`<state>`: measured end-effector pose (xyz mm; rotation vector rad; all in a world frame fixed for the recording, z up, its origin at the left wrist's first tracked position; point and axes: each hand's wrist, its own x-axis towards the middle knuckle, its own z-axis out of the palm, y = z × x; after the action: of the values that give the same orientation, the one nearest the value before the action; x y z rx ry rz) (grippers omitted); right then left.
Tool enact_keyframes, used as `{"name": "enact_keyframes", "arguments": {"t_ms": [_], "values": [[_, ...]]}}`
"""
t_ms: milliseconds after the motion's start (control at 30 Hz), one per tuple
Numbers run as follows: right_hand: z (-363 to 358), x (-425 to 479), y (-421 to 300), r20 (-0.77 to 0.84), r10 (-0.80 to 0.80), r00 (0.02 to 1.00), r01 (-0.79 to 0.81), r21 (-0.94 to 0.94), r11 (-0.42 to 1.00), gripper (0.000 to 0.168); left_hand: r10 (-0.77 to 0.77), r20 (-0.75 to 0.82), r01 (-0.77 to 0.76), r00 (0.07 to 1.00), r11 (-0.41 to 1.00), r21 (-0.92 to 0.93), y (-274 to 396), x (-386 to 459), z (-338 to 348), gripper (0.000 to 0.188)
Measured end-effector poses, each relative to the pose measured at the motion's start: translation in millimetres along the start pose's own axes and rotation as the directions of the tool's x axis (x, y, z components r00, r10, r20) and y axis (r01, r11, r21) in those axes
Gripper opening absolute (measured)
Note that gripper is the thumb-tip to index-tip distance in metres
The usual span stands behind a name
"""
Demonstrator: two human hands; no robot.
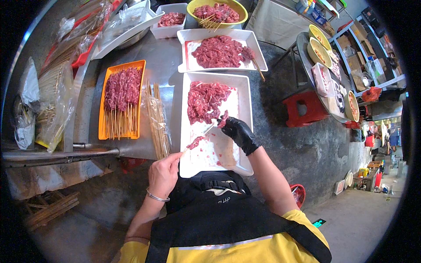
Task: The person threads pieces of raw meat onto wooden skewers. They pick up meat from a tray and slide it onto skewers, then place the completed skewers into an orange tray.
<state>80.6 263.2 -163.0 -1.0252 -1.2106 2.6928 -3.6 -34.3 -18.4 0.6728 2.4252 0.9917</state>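
My left hand, bare and with a bracelet at the wrist, grips the lower end of a wooden skewer that has a strip of raw meat threaded on it. My right hand, in a black glove, pinches a loose meat piece near the skewer's tip. Both are over a white plastic tray, where a pile of sliced raw meat lies in the upper left part. Left of it, a plastic-wrapped bundle of bare skewers rests on the metal table.
An orange tray of meat skewers lies on the metal table. Behind the near tray stand another white tray of meat, a white tub and a yellow bowl. A red stool is at the right.
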Motion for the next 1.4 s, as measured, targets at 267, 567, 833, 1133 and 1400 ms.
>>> {"name": "enact_keyframes", "arguments": {"t_ms": [267, 567, 833, 1133, 1400], "values": [[28, -30, -12, 0.023, 0.031, 0.999, -0.036, 0.220, 0.975, 0.038, 0.152, -0.011, -0.151, 0.988, 0.988, 0.024, 1, 2, 4, 0.020], [37, -42, -11, 0.079, -0.108, 0.991, 0.095, 0.162, 0.982, 0.048, 0.093, 0.017, -0.094, 0.996, 0.995, 0.026, 3, -2, -2, 0.018], [54, -49, -5, -0.023, -0.327, 0.945, 0.317, -0.195, 0.928, 0.028, 0.187, -0.049, -0.181, 0.981, 0.978, 0.103, 2, -3, 4, 0.020], [66, -67, -26, 0.018, -0.202, 0.979, 0.197, 0.163, 0.967, 0.041, 0.034, 0.135, 0.023, 0.990, 0.915, -0.403, -30, 5, 16, 0.022], [57, -65, -6, 0.061, -0.140, 0.988, 0.101, 0.430, 0.897, 0.047, 0.105, 0.163, 0.011, 0.981, 0.810, -0.587, -29, 9, 31, 0.022]]}}
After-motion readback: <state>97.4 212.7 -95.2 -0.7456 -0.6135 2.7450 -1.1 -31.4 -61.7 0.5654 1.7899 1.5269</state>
